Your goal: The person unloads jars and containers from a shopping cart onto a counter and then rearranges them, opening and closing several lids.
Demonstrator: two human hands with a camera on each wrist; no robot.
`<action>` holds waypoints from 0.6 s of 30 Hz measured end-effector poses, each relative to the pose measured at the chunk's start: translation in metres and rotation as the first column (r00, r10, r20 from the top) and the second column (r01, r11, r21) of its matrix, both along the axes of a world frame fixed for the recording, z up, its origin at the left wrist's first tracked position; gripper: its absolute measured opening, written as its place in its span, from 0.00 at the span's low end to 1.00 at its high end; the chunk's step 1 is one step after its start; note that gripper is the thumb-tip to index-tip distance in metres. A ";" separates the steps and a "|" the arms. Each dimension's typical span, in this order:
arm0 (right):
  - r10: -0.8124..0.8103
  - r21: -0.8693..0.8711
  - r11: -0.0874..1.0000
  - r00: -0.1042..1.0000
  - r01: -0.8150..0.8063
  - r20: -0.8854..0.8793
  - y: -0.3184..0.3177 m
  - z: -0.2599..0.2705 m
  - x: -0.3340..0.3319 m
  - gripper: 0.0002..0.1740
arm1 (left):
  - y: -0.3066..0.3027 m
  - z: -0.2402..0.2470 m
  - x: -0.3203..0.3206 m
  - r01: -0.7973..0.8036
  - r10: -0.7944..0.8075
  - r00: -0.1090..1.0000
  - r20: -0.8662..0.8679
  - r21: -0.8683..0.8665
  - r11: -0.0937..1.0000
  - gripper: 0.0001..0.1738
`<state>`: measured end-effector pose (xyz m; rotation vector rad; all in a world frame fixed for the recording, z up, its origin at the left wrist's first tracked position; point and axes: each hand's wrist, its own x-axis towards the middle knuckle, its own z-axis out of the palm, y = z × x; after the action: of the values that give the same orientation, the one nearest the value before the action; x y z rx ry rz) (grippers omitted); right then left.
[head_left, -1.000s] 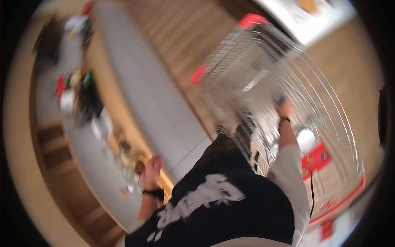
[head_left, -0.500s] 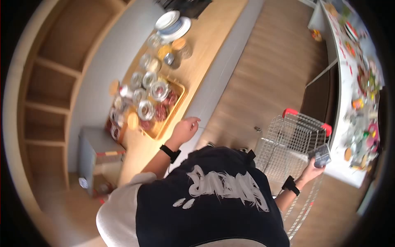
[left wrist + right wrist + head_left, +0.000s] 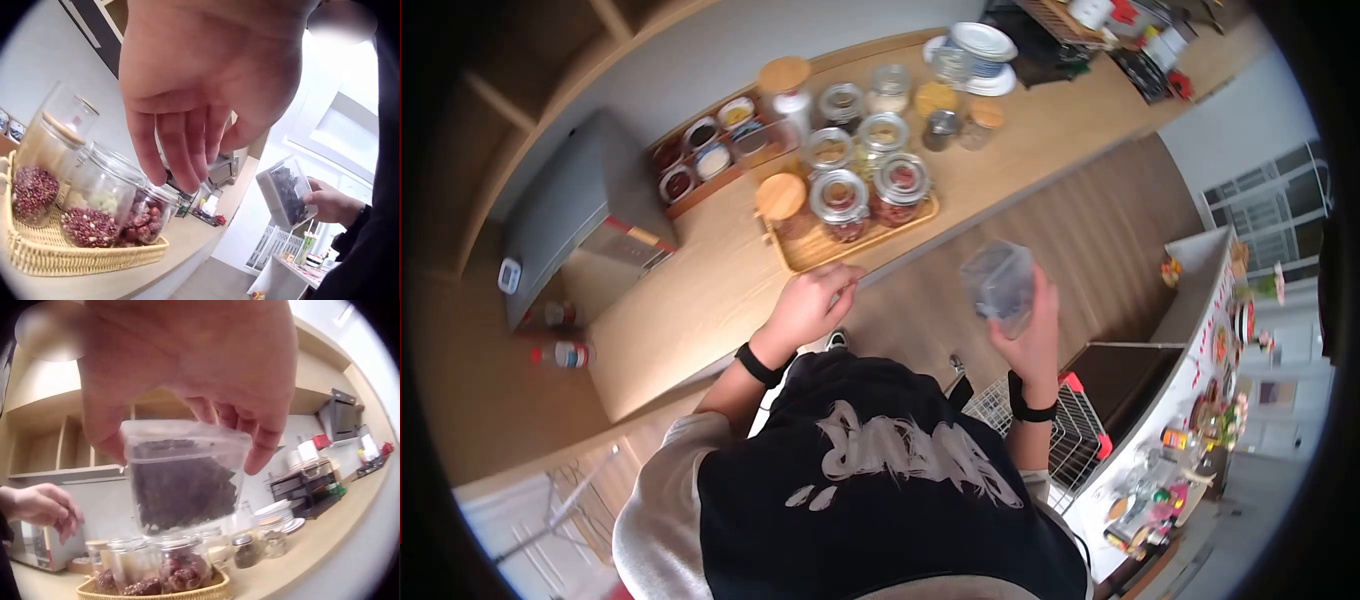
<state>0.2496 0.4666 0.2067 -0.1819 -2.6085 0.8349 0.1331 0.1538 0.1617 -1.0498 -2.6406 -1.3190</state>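
Note:
My right hand point(image 3: 1032, 335) grips a clear plastic container point(image 3: 187, 481) by its sides, thumb on one side and fingers on the other. Dark, flaky dried pieces fill much of the container. It is held in the air, off the counter's front edge. My left hand point(image 3: 815, 305) holds nothing, its fingers loosely bent, near the front of a wicker tray point(image 3: 798, 262). On that tray stand several glass jars, among them a clip-top jar point(image 3: 94, 219) of red beans and a jar point(image 3: 147, 219) of dark red dried fruit.
The wooden counter point(image 3: 690, 290) carries a box of small jars point(image 3: 712, 160), stacked plates point(image 3: 982, 42) and a small dark-filled jar point(image 3: 245, 550). A grey microwave point(image 3: 575, 190) stands at the left. Behind my right arm are a shopping cart point(image 3: 1075, 440) and a crowded white table point(image 3: 1090, 515).
My body has turned from the cart toward the counter. The right hand has brought the container from over the cart to in front of me. My left hand stays near the tray.

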 end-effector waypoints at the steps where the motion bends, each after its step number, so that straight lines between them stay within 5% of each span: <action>1: 0.149 0.054 0.986 0.983 -0.156 0.108 -0.015 0.004 -0.012 0.54 | -0.013 -0.001 -0.001 -0.006 0.009 0.998 0.057 -0.049 0.999 0.16; 4: 0.363 0.046 0.926 0.918 -0.374 0.162 -0.050 0.003 -0.041 0.53 | -0.029 0.024 0.006 -0.084 0.081 0.990 0.117 0.021 0.996 0.30; 5: 0.420 0.053 0.898 0.888 -0.436 0.185 -0.058 0.001 -0.047 0.54 | -0.035 0.021 0.005 -0.046 0.051 0.995 0.091 -0.051 0.998 0.47; 9: 0.654 -0.041 0.749 0.727 -0.662 0.208 -0.086 0.009 -0.066 0.57 | -0.035 0.045 0.020 0.007 -0.006 1.000 -0.003 0.047 0.999 0.56; 18: 0.927 -0.180 0.339 0.361 -0.923 -0.103 -0.117 -0.012 -0.099 0.55 | -0.053 0.059 0.078 -0.213 0.220 0.972 0.080 -0.084 0.973 0.45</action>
<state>0.1508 0.3496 0.1948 1.4354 -2.4541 1.4389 0.2113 0.1008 0.2210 -0.6974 -2.7920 -1.2585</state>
